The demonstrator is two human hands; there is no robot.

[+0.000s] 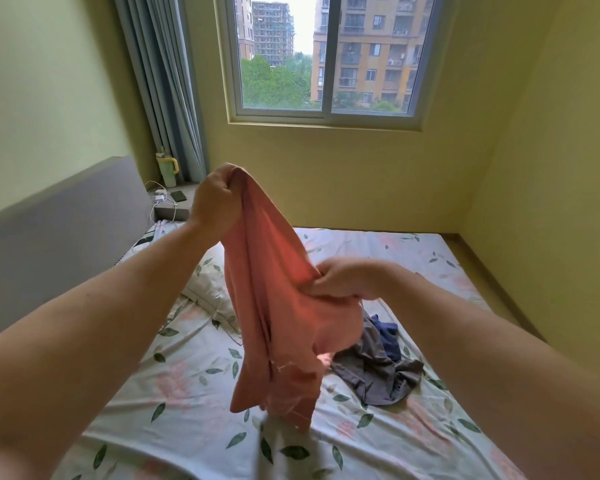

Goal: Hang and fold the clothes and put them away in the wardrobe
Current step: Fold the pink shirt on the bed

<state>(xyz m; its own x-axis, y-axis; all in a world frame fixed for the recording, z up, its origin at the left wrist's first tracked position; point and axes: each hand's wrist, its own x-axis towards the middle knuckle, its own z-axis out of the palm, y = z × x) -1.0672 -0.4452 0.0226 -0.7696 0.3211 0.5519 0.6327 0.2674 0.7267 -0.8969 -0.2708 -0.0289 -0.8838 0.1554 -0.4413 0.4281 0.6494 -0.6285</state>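
My left hand (213, 199) grips the top of a soft, salmon-pink garment (278, 317), raised so the limp cloth hangs in long folds down to the leaf-printed bed sheet (174, 386). Lower, at its right edge, my right hand (343, 278) pinches a bunched fold. Right of it, crumpled grey and blue clothes (378, 365) lie on the bed

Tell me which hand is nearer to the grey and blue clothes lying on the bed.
Right. The right hand pinches the pink garment just above the grey and blue clothes; the left hand grips the garment's top, higher and farther left.
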